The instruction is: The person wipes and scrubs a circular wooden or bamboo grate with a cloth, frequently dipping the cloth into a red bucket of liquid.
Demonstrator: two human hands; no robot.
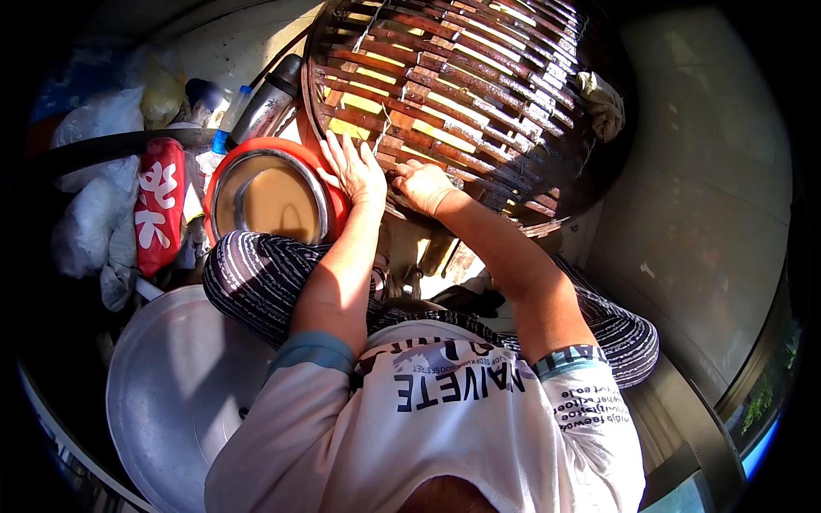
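Observation:
A large round rack of dark reddish-brown slats [462, 90], apparently bamboo or wood, lies before me, tied in places with thin pale strands. My left hand [353, 168] rests with fingers spread at its near left edge. Close by on the right, my right hand [423, 185] has its fingers curled at the near edge of the slats; whether it grips anything is not visible. Beside my left wrist stands a metal basin [282, 200] of cloudy tan liquid, inside or against a red basin [217, 176]. A crumpled beige cloth [601, 106] lies at the rack's right side.
A metal flask [266, 106] and a bottle with a blue band [234, 118] stand beyond the basin. Plastic bags [96, 218] and a red packet [159, 205] crowd the left. A wide metal lid or pan [183, 391] lies by my left elbow.

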